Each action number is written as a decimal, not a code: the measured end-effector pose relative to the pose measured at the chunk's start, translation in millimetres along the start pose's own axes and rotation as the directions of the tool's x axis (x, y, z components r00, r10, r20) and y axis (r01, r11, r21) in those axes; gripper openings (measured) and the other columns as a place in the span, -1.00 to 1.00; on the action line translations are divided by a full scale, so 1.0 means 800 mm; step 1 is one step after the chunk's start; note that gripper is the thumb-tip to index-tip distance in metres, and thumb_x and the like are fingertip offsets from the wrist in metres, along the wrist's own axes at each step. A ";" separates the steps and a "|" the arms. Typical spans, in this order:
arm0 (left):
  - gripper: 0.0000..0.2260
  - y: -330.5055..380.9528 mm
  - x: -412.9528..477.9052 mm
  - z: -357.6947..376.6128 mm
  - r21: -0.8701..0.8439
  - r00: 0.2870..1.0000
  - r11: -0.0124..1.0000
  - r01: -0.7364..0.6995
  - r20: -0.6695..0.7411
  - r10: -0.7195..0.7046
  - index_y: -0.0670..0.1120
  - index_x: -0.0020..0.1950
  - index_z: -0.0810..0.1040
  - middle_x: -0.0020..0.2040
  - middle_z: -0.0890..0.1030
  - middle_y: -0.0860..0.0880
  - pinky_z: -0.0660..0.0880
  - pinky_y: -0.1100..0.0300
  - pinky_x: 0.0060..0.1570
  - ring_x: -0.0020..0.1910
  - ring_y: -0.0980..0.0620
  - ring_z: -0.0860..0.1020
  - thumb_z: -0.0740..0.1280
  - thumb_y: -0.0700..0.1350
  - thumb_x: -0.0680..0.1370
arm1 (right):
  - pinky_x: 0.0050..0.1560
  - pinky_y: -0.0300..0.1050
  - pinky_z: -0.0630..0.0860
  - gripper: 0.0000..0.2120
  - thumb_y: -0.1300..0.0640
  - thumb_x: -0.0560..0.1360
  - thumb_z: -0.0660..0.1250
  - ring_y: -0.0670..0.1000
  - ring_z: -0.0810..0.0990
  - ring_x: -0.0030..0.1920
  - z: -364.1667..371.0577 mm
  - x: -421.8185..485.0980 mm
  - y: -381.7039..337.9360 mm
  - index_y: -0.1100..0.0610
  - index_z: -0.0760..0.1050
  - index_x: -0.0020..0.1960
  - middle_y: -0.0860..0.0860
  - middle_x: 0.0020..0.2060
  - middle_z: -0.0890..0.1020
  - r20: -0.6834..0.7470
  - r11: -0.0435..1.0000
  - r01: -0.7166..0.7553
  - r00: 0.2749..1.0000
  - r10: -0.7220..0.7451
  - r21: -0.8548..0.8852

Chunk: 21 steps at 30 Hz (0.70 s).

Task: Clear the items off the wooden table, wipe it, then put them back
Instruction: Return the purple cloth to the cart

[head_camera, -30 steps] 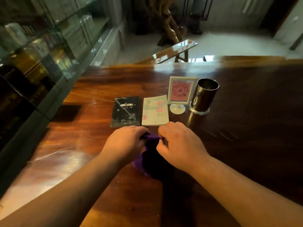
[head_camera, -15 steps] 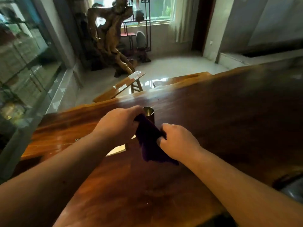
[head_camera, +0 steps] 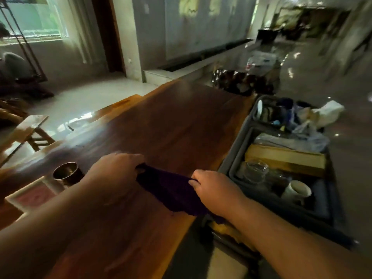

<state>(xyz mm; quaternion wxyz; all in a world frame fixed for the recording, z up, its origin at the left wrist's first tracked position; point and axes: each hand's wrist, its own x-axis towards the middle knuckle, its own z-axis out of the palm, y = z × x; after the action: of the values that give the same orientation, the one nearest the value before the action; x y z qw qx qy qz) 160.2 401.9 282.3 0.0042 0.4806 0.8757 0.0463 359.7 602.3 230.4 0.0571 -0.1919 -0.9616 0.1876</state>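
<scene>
Though gripped as before, purple cloth (head_camera: 171, 190) now stretched wider between both hands (head_camera: 114, 170), beside a newly visible bin (head_camera: 231, 158).

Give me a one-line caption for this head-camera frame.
Both hands, left hand and right hand, stretch a dark purple cloth above the wooden table, beside a grey bin.

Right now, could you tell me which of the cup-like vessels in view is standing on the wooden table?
The metal cup, just beyond the left forearm. The white mug and the clear glass sit in the grey bin beside the table.

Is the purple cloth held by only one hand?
No, the left hand and right hand each grip the purple cloth.
</scene>
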 end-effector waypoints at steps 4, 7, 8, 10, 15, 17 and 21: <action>-0.85 0.081 0.048 0.037 -0.019 0.960 0.970 -0.242 0.139 0.242 0.25 0.14 0.60 0.07 0.50 0.22 0.47 0.06 0.21 0.19 0.10 0.51 0.33 0.00 0.64 | -0.35 -0.02 0.44 -0.59 -0.33 0.62 0.06 -0.12 0.48 -0.34 -0.037 -0.079 0.084 -0.08 0.39 -0.22 -0.10 -0.32 0.51 -0.008 0.987 -0.089 0.996 0.088 -0.131; -0.89 0.148 0.076 0.065 -0.080 0.925 0.950 -0.301 0.218 0.312 0.29 0.11 0.57 0.09 0.48 0.22 0.50 0.07 0.20 0.17 0.16 0.49 0.33 0.07 0.64 | -0.32 -0.07 0.39 -0.65 -0.30 0.62 0.09 -0.13 0.46 -0.30 -0.053 -0.126 0.146 -0.11 0.33 -0.22 -0.10 -0.28 0.49 -0.007 0.975 -0.155 0.988 0.156 -0.162; -0.91 0.170 0.083 0.073 -0.104 0.921 0.948 -0.302 0.225 0.318 0.30 0.03 0.55 0.06 0.47 0.20 0.51 0.10 0.13 0.11 0.18 0.51 0.34 0.07 0.63 | -0.33 -0.07 0.38 -0.65 -0.29 0.62 0.10 -0.13 0.46 -0.30 -0.056 -0.137 0.165 -0.11 0.31 -0.22 -0.11 -0.28 0.49 -0.017 0.969 -0.183 0.983 0.183 -0.168; -0.82 0.210 0.099 0.089 -0.137 0.923 0.946 -0.294 0.217 0.318 0.31 -0.11 0.48 0.01 0.45 0.18 0.54 0.11 0.04 0.00 0.17 0.52 0.34 0.04 0.62 | -0.36 -0.08 0.36 -0.65 -0.30 0.62 0.11 -0.14 0.45 -0.32 -0.061 -0.151 0.202 -0.11 0.31 -0.21 -0.11 -0.30 0.49 -0.040 0.956 -0.229 0.973 0.226 -0.185; -0.90 0.275 0.149 0.125 -0.185 0.938 0.947 -0.261 0.182 0.294 0.29 0.02 0.54 -0.01 0.44 0.19 0.52 0.13 -0.10 -0.09 0.16 0.51 0.30 0.05 0.64 | -0.37 -0.07 0.45 -0.63 -0.33 0.61 0.07 -0.15 0.50 -0.35 -0.066 -0.150 0.279 -0.10 0.38 -0.17 -0.12 -0.32 0.53 -0.083 0.936 -0.314 0.949 0.304 -0.161; -0.89 0.292 0.169 0.137 -0.173 0.944 0.954 -0.245 0.183 0.275 0.30 0.06 0.54 0.00 0.43 0.20 0.44 0.19 -0.17 -0.10 0.15 0.49 0.36 0.05 0.61 | -0.39 -0.09 0.42 -0.63 -0.34 0.61 0.07 -0.15 0.51 -0.36 -0.064 -0.140 0.305 -0.12 0.38 -0.19 -0.12 -0.34 0.54 -0.098 0.934 -0.333 0.942 0.322 -0.127; -0.80 0.311 0.203 0.170 -0.107 0.950 0.975 -0.194 0.229 0.213 0.29 0.12 0.50 0.04 0.42 0.19 0.45 0.18 -0.11 -0.05 0.13 0.47 0.43 0.04 0.57 | -0.38 -0.10 0.38 -0.65 -0.33 0.61 0.08 -0.15 0.50 -0.33 -0.051 -0.114 0.341 -0.12 0.34 -0.19 -0.11 -0.32 0.52 -0.086 0.936 -0.330 0.943 0.321 -0.120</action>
<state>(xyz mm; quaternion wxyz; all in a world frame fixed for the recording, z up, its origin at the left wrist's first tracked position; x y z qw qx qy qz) 289.4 682.3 174.4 0.1245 0.5698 0.8119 0.0247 545.7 814.1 159.9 0.0435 -0.3578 -0.9245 0.1237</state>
